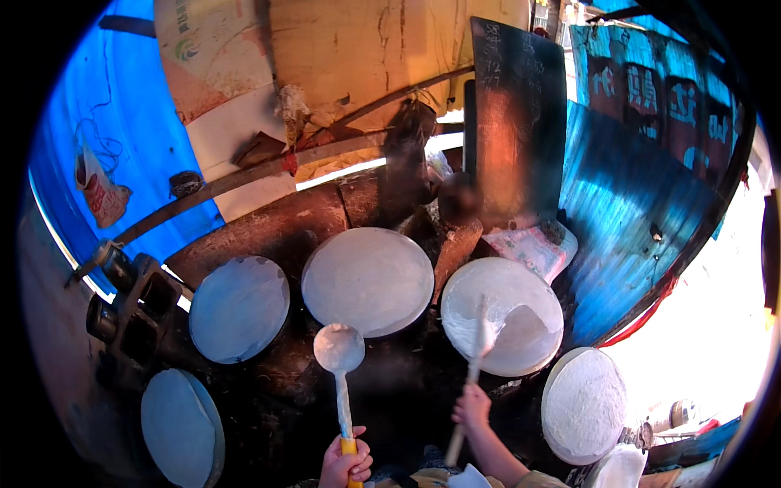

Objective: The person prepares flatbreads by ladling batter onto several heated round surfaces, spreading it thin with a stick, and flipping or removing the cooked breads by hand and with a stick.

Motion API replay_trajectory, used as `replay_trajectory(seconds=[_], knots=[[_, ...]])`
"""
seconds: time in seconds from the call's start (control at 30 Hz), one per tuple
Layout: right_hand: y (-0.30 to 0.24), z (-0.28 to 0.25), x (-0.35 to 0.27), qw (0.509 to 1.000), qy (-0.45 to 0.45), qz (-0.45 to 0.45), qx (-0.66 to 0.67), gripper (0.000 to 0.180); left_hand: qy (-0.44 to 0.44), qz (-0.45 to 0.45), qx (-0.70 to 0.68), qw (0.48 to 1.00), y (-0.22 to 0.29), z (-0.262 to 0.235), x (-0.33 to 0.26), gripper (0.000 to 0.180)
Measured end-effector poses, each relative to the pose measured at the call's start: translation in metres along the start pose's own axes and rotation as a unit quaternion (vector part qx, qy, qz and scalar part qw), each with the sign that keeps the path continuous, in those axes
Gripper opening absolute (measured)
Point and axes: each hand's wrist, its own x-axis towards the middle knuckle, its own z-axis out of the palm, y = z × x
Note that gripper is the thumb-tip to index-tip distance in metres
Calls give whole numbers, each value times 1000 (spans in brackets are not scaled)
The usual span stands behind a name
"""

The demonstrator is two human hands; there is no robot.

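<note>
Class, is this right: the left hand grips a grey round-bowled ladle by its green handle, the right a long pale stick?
Not green: in the head view, the left hand grips the grey round-bowled ladle by its yellow handle. The rest stands.

From afar I see a dark platform (289, 370) bearing a central disc (368, 282); left of it, a bluish disc (239, 309) and a seamed disc (172, 427); right of it, a streaked disc (519, 325) and a rough white disc (584, 407).
</note>
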Motion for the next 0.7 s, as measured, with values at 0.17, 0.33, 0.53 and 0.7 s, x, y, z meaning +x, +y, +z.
replay_trajectory(seconds=[0.17,0.33,0.53,0.7], knots=[[-16,-35,-16,986,137,-93,-11,23,-29,-7,-24,999,1,-22,-14,46],[27,5,7,934,54,-205,-287,21,-52,-37,-47,997,-7,-11,-3,47],[-30,-80,-12,962,91,-89,-241,24,-38,-47,7,998,6,-8,-3,47],[-29,-85,-7,931,169,-202,-254,23,-48,-79,-9,996,-9,19,24,47]])
